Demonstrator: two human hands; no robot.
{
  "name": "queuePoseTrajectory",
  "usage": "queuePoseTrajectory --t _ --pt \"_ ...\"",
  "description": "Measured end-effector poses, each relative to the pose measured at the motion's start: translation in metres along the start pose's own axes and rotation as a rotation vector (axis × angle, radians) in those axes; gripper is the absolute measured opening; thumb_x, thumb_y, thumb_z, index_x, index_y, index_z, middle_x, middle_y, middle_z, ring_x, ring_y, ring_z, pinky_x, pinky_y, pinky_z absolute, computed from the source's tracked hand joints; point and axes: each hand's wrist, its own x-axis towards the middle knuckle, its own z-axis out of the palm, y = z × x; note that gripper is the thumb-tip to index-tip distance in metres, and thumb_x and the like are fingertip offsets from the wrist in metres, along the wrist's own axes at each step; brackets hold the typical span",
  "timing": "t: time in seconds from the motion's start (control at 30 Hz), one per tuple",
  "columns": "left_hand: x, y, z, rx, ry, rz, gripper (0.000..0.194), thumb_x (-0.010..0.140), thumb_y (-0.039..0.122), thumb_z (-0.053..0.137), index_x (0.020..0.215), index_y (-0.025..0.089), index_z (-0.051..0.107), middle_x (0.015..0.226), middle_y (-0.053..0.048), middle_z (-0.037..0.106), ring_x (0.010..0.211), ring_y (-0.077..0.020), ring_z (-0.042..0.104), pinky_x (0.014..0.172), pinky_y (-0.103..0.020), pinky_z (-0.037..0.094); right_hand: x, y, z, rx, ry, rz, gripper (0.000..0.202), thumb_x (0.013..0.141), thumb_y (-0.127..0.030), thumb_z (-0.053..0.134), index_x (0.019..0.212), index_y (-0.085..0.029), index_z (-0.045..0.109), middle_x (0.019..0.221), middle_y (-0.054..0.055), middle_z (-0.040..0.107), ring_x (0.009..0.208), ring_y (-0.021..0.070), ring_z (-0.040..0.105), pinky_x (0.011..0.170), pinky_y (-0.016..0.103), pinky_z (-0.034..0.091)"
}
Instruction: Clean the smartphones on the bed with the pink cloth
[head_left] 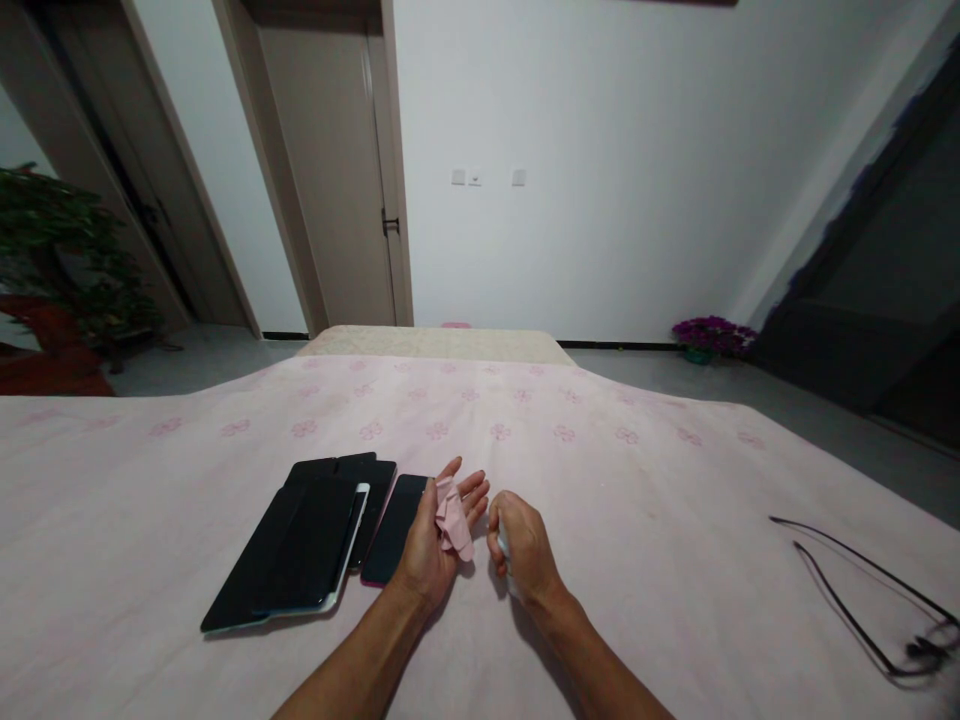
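Pale walls and a grey-brown door (322,160) stand behind a wide surface spread with a light pink sheet (637,620), its far part printed with rows of small flowers. From where I stand, a leafy green plant (60,240) fills the far left side, and purple flowers (712,333) sit on the floor over by the right. Out over the sheet, the person's left hand (446,525) is turned palm up, fingers loosely spread — open, with a crumpled pink cloth (453,520) lying across the palm by the thumb. Just beside it, the right hand (523,545) is closed in a fist around a whitish object (504,543), mostly hidden by the fingers, so I can't tell what it is. A dark phone (394,530) lies flat right by the left hand, partly behind it. Next to that, on the person's left, there's an overlapping pile of dark-screened devices (300,540) — one with a white edge showing. Well apart, near the right edge, a pair of black-framed glasses (862,620) rests on the sheet with both arms unfolded.
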Motion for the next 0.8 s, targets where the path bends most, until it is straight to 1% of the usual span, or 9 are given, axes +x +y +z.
queuePoseTrajectory --t 0.1,0.2,0.37,0.47,0.6,0.8 --pt "-0.001 0.0 0.001 0.009 0.013 -0.005 0.051 0.094 0.048 0.056 0.135 0.018 0.053 0.122 -0.017 0.068 0.117 -0.0287 0.064 0.109 -0.045 0.043 0.002 0.004 0.0 0.051 -0.012 0.019 0.045 0.09 -0.062 0.043 0.072 -0.021 0.047 0.04 -0.008 0.042 0.032 0.0073 0.033 0.033 0.017 0.026" --pt "-0.001 0.001 0.003 0.016 0.02 -0.01 0.052 0.094 0.049 0.057 0.136 0.018 0.053 0.122 -0.017 0.068 0.116 -0.029 0.064 0.107 -0.045 0.044 0.005 0.008 0.0 0.084 -0.016 0.023 0.05 0.09 -0.068 0.042 0.075 -0.021 0.049 0.041 -0.007 0.045 0.033 0.0079 0.035 0.033 0.018 0.029" --pt "-0.001 0.001 0.003 0.015 0.018 -0.02 0.053 0.092 0.047 0.059 0.136 0.018 0.053 0.122 -0.018 0.067 0.115 -0.0293 0.064 0.104 -0.045 0.046 0.006 0.008 0.002 0.029 -0.018 -0.001 0.056 0.088 -0.074 0.042 0.076 -0.02 0.051 0.041 -0.007 0.044 0.033 0.008 0.037 0.034 0.018 0.031" --pt "-0.001 0.001 0.002 0.021 0.016 -0.015 0.052 0.092 0.047 0.059 0.135 0.018 0.054 0.121 -0.017 0.068 0.115 -0.0294 0.065 0.105 -0.047 0.046 0.005 0.003 0.003 -0.013 -0.009 0.006 0.054 0.088 -0.072 0.043 0.075 -0.021 0.05 0.042 -0.007 0.044 0.034 0.0077 0.036 0.034 0.018 0.031" --pt "-0.002 0.0 0.002 0.03 0.005 -0.011 0.052 0.093 0.047 0.058 0.135 0.017 0.054 0.121 -0.017 0.069 0.115 -0.0296 0.065 0.106 -0.046 0.045 0.003 -0.002 0.003 -0.027 -0.035 0.016 0.049 0.091 -0.068 0.041 0.076 -0.022 0.048 0.04 -0.009 0.042 0.031 0.0075 0.032 0.032 0.017 0.027" --pt "-0.003 0.0 0.003 0.042 0.008 -0.016 0.049 0.091 0.042 0.062 0.134 0.019 0.055 0.119 -0.015 0.069 0.115 -0.0285 0.065 0.108 -0.044 0.044 0.003 0.001 0.001 -0.023 -0.03 -0.017 0.044 0.093 -0.062 0.041 0.075 -0.022 0.046 0.039 -0.009 0.042 0.03 0.007 0.03 0.031 0.017 0.025"
